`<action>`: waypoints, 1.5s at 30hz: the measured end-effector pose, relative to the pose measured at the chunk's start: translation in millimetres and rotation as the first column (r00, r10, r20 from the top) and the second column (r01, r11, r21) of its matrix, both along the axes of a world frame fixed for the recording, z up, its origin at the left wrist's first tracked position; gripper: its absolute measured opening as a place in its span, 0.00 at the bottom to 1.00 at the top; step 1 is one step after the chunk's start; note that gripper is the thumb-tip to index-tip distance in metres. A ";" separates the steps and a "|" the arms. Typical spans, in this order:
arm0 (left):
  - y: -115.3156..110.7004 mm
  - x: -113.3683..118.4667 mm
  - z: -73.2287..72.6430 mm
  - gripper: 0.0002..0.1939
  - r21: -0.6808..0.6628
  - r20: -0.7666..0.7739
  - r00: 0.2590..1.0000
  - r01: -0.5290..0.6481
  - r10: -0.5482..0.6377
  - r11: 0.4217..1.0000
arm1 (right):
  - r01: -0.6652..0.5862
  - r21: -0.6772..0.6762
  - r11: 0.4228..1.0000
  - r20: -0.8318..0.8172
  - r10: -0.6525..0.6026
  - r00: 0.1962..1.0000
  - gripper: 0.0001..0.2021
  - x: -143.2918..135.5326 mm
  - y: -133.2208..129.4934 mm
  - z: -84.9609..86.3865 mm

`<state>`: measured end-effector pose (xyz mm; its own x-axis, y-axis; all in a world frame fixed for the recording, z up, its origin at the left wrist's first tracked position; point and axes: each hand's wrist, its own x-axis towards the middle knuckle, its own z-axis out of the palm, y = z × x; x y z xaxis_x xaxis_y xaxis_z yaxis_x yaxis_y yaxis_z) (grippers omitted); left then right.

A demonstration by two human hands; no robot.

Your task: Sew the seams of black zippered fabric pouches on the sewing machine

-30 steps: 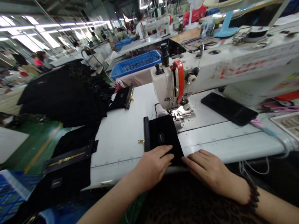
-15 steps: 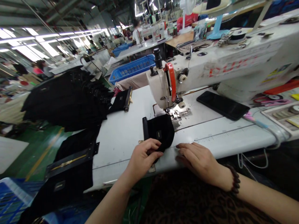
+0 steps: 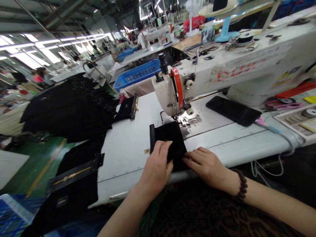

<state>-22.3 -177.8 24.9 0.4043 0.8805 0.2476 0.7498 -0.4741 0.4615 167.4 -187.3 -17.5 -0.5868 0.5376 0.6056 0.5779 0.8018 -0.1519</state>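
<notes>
A black fabric pouch (image 3: 176, 140) lies flat on the white sewing table, its far edge close to the presser foot of the sewing machine (image 3: 170, 95). A dark strip with a gold zipper pull (image 3: 146, 151) runs along its left side. My left hand (image 3: 158, 163) rests on the pouch, thumb and fingers apart, covering the spot of its small label. At the near right corner, the fingertips of my right hand (image 3: 207, 166) are closed on the pouch's edge; that thumb is hidden.
A black phone (image 3: 233, 111) lies right of the needle area. Another black pouch (image 3: 125, 108) with a gold zipper sits at the table's left edge, beside a big black fabric pile (image 3: 66, 105). Blue baskets (image 3: 137, 74) stand behind. Pink-handled scissors (image 3: 288, 106) lie at far right.
The pouch's near part now lies spread flat and squarer toward the right. My left hand has moved up over its label, and my right hand has come left onto its edge.
</notes>
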 end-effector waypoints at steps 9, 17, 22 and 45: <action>7.1 -15.1 0.4 0.26 0.281 0.038 0.994 0.088 -0.103 0.956 | -0.012 0.013 1.000 -0.028 0.012 1.000 0.15 24.2 -4.9 6.7; -4.2 2.7 3.1 0.23 0.280 -0.109 0.970 0.239 -0.217 0.930 | -0.049 0.050 0.998 0.048 0.046 0.998 0.14 22.3 -10.5 10.6; -10.8 15.1 -0.1 0.19 0.158 -0.181 0.922 0.371 -0.343 0.915 | -0.035 0.048 0.998 0.023 0.034 0.999 0.16 19.2 -13.9 4.0; -17.1 14.6 -22.4 0.17 0.066 -0.254 0.872 0.448 -0.419 0.892 | -0.090 0.031 0.995 -0.077 0.092 0.993 0.13 26.0 -24.5 -8.2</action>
<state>-7.7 -194.9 2.5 0.7958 0.5733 0.1947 0.5331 -0.8160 0.2236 193.5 -211.8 -25.7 -0.5830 0.4668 0.6649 0.4896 0.8550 -0.1710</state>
